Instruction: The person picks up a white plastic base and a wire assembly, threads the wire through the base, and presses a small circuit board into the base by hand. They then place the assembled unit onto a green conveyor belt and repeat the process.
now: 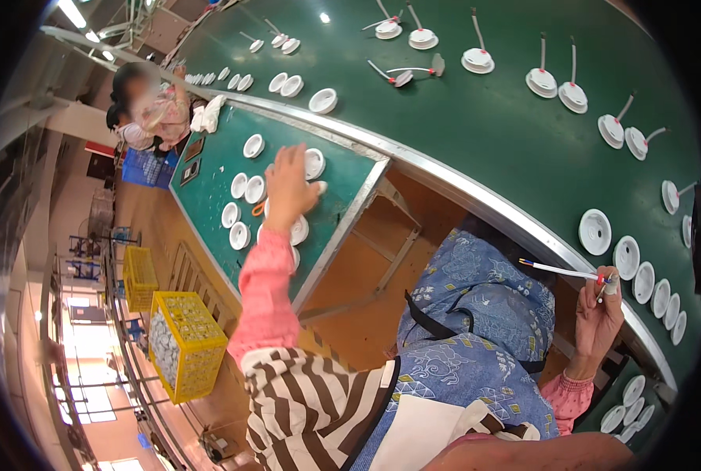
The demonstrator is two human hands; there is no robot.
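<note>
Left hand [291, 188]: It was out over the side worktop [276, 129], with its fingers a little bent and its thumb held apart. It did not look closed on anything.
Near white cap [314, 164]: It lay on the side worktop, just to the right of the left fingers. I could not tell if they touched it. The left hand was much nearer to it than the right hand [596, 314] was.
Other white caps [239, 185]: They sat left of the left hand, and some peeked out from under its wrist and sleeve.
Orange loop [258, 209]: It lay just left of the left wrist.
Right hand: It was well apart from the left one, near the edge of the long worktop [444, 118]. Its fingertips pinched the white wire [562, 272] by the end with the red ring [604, 279].
White wire: Its long way ran sideways, from the right fingertips toward the left hand's side. The loose end pointed left and a bit ahead.
From wire to cap: The near white cap was to the left of the right hand and farther ahead.
Row of caps [626, 258]: It stood on the long worktop, just past the right hand.
Blue apron [476, 306]: It was between the two hands.
</note>
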